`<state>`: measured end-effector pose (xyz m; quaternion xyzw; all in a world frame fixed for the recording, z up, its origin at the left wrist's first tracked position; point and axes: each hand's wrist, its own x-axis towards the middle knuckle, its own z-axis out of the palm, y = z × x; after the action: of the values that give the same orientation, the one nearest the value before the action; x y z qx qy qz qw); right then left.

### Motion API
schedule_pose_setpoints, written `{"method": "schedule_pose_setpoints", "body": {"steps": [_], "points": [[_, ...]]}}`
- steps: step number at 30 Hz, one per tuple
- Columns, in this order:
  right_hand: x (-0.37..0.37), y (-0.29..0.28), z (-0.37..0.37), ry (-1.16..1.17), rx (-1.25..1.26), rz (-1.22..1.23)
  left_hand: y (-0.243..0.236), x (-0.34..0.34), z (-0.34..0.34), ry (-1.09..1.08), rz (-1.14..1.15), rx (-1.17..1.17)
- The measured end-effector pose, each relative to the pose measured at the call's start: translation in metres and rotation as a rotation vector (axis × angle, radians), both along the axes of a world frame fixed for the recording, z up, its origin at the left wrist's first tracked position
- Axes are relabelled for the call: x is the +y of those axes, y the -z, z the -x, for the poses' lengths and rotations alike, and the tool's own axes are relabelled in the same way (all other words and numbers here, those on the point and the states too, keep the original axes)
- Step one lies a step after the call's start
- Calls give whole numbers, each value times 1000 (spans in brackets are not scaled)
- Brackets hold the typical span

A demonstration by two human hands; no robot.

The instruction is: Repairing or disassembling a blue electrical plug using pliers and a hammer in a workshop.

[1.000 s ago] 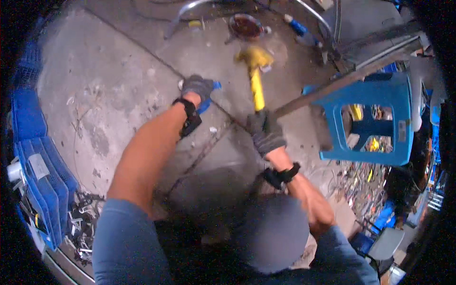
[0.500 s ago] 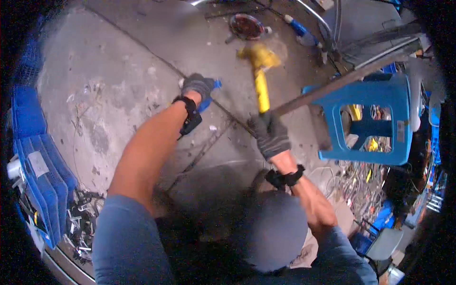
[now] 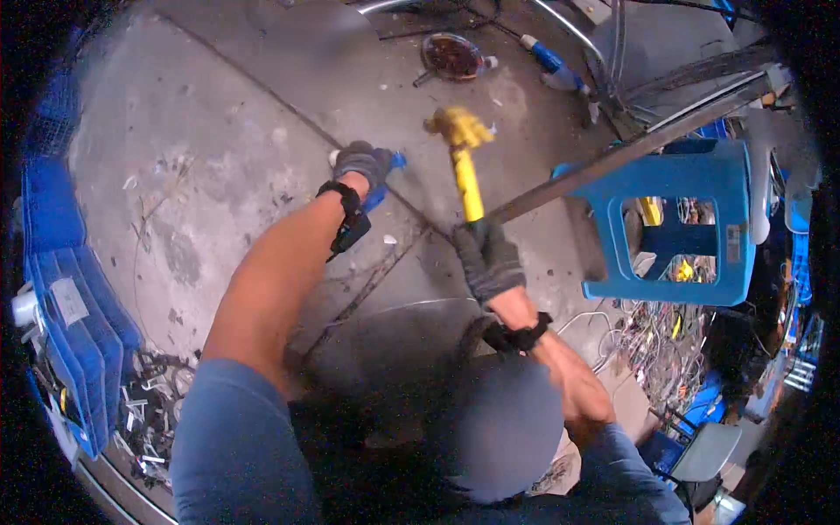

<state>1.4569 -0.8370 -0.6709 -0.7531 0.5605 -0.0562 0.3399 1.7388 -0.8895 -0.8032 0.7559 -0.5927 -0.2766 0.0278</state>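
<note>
In a grey knit glove, my right hand [image 3: 490, 262] is wrapped round the lower handle of a yellow hammer [image 3: 467, 184]. The hammer's yellow head, smeared by motion, is raised and points away from me, right of my other hand. My left hand [image 3: 363, 162], gloved alike, is closed on a blue object [image 3: 398, 161]. Only bits of that object show past the fingers, so its kind is hidden. A small pale end sticks out at the glove's left side. Beneath both hands lies a grey, stained floor [image 3: 210, 175] crossed by dark seams.
A blue plastic stool [image 3: 744, 236] lies tipped on its side at the right, by a long dark metal bar [image 3: 612, 159]. Tangled wires [image 3: 665, 337] spread below it. Blue crates [image 3: 74, 324] and scrap pieces [image 3: 153, 411] are at the left. A round dark dish [image 3: 451, 57] sits far off.
The hammer has swung to the left and slightly down toward me, with my right hand shifting a little left. My left hand stays nearly where it was.
</note>
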Motion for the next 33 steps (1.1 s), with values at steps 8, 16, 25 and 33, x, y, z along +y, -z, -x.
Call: {"method": "schedule_pose_setpoints", "body": {"steps": [8, 16, 25, 33], "points": [[2, 42, 6, 240, -526, 124, 58, -11, 5, -157, -23, 23], [-3, -10, -26, 57, -123, 76, -12, 3, -4, 48, -107, 11], [11, 62, -7, 91, -155, 206, 16, 2, 9, -3, -13, -10], [-5, -27, -13, 115, -254, 124, 21, 12, -4, 110, 1, -165]]}}
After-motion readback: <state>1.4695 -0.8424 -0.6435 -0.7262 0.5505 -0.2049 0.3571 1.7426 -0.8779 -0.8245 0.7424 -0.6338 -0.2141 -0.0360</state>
